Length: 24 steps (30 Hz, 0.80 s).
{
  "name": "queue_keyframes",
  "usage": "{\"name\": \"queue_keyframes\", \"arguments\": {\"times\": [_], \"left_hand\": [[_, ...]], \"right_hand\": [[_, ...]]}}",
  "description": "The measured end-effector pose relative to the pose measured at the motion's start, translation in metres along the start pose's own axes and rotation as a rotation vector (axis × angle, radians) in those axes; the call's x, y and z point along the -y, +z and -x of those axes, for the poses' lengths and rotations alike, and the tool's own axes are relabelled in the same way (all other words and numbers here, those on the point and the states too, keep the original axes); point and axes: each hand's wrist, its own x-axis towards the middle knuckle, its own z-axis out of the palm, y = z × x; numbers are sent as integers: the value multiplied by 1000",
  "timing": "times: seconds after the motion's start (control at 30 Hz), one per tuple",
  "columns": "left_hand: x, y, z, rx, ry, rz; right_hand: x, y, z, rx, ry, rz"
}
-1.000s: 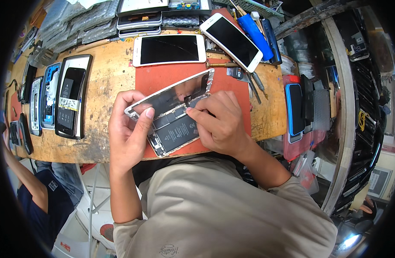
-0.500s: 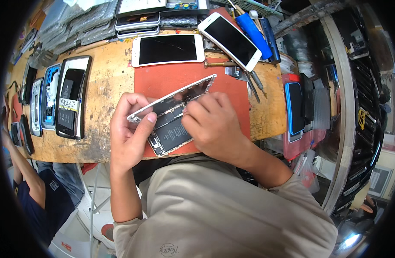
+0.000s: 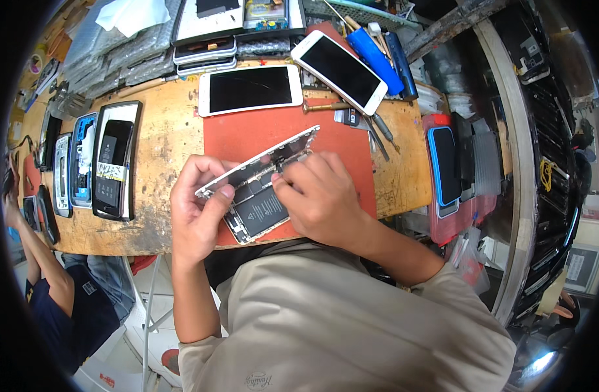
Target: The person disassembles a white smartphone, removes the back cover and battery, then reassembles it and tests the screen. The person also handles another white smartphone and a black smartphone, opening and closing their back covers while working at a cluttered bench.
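Observation:
An opened smartphone lies over the front of the red mat (image 3: pixel 347 147), its battery (image 3: pixel 265 210) and inner parts exposed. Its white-edged screen panel (image 3: pixel 263 160) is raised at a slant above the body. My left hand (image 3: pixel 198 212) is closed on the panel's left end, the thumb on the near side. At the upper right of the phone body, my right hand (image 3: pixel 322 199) has its fingers curled and pressed together over the inner parts. Whatever those fingertips pinch is hidden.
Two white phones with dark screens, one lying flat (image 3: pixel 250 90) and one tilted (image 3: pixel 340 70), are beyond the opened phone. Screwdrivers (image 3: pixel 381 127) lie to the right. More phones (image 3: pixel 114 160) line the left. A blue-edged phone (image 3: pixel 446 163) rests at right. Another person's arm (image 3: pixel 45 261) is at far left.
The whole scene sits slightly lower in the picture. My left hand keeps its grip on the screen panel, while my right fingers have shifted a little over the phone's inside.

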Motion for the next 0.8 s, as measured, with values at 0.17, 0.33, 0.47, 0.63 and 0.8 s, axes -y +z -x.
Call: {"name": "queue_keyframes", "arguments": {"times": [0.17, 0.33, 0.47, 0.63, 0.8], "left_hand": [[0, 0, 0, -10, -19, 16], [2, 3, 2, -45, -52, 29], [-1, 5, 0, -54, -76, 42], [4, 4, 4, 10, 77, -14], [6, 2, 26, 83, 411, -700]], "right_hand": [[-3, -2, 5, -108, 89, -74], [-4, -2, 8, 94, 94, -24], [-4, -4, 5, 29, 144, -71], [-4, -19, 20, -373, 129, -161], [-11, -29, 48, -471, 336, -255]]}}
